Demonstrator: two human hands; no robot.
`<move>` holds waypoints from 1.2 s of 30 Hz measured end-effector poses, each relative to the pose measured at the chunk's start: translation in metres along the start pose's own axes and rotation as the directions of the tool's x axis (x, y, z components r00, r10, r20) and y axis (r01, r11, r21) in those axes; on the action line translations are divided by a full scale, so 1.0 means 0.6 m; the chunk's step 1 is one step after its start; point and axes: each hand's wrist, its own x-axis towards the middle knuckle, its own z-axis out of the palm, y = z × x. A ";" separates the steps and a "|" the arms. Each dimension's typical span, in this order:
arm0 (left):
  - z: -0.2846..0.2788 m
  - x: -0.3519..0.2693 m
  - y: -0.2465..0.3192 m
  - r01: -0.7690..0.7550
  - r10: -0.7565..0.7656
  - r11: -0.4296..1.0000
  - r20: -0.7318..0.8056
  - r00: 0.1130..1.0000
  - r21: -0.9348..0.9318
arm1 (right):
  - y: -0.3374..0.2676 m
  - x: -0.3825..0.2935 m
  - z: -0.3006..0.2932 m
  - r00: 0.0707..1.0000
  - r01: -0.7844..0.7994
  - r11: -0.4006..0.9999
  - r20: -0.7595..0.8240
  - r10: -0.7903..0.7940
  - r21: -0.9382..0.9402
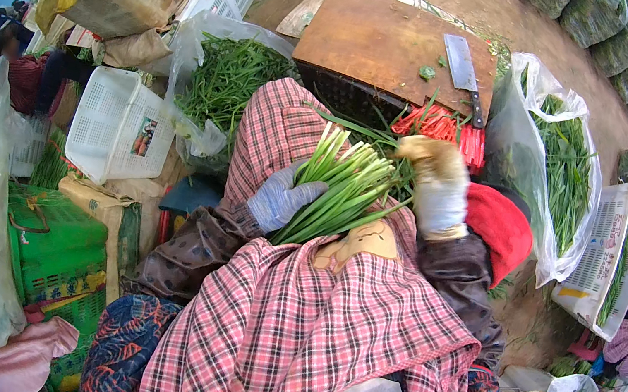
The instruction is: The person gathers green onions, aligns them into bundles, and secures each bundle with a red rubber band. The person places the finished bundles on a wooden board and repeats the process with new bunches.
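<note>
In a grey-blue knit glove, my left hand point(283, 198) is wrapped around the lower side of a bunch of Chinese chives point(342, 195). Their pale cut ends point away from me, above my plaid-covered lap. My right hand point(429, 159), in a brown-stained glove, is blurred by motion beside the pale ends, near some loose green leaves; its fingers cannot be made out. Beyond it, red ties point(427, 123) hang at the front edge of a wooden board point(373, 36). A cleaver point(458, 63) with a black handle lies on the board's right side, near a scrap of leaf point(427, 72).
Clear plastic bags of greens stand left point(234, 75) and right point(563, 177) of the board. A white crate point(119, 124) and a green crate point(51, 257) are at my left, another white crate point(600, 253) at my right. Packed bundles point(622, 55) line the upper right. Other people sit at both edges.
</note>
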 end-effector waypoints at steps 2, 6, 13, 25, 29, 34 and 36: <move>0.000 0.000 0.003 -0.035 0.035 0.999 0.037 0.999 -0.003 | -0.010 0.017 -0.057 0.985 -0.151 0.986 -0.099 0.143 -0.072; 0.004 0.002 0.002 -0.011 0.011 0.997 -0.008 1.000 0.070 | -0.055 0.042 -0.100 0.947 -0.275 0.948 0.124 0.296 -0.163; 0.003 0.003 0.003 0.044 -0.045 0.999 0.050 0.998 0.010 | -0.065 0.019 0.031 0.748 -0.438 0.893 0.509 0.427 -0.104; -0.018 0.010 0.031 0.208 -0.183 0.973 0.215 0.959 -0.100 | -0.063 0.040 -0.032 0.779 -0.596 0.790 0.339 0.527 0.140; -0.056 0.009 0.008 0.251 -0.201 0.923 0.192 0.961 -0.291 | -0.046 0.009 -0.104 0.662 -0.709 0.701 0.421 0.620 0.083; -0.068 0.020 -0.014 0.278 -0.216 0.906 0.218 0.952 -0.318 | -0.032 -0.044 -0.087 0.525 -0.657 0.754 0.698 0.487 -0.032; -0.058 0.021 -0.011 0.273 -0.203 0.910 0.239 0.950 -0.313 | -0.039 -0.036 -0.049 0.482 -0.712 0.701 0.712 0.511 -0.021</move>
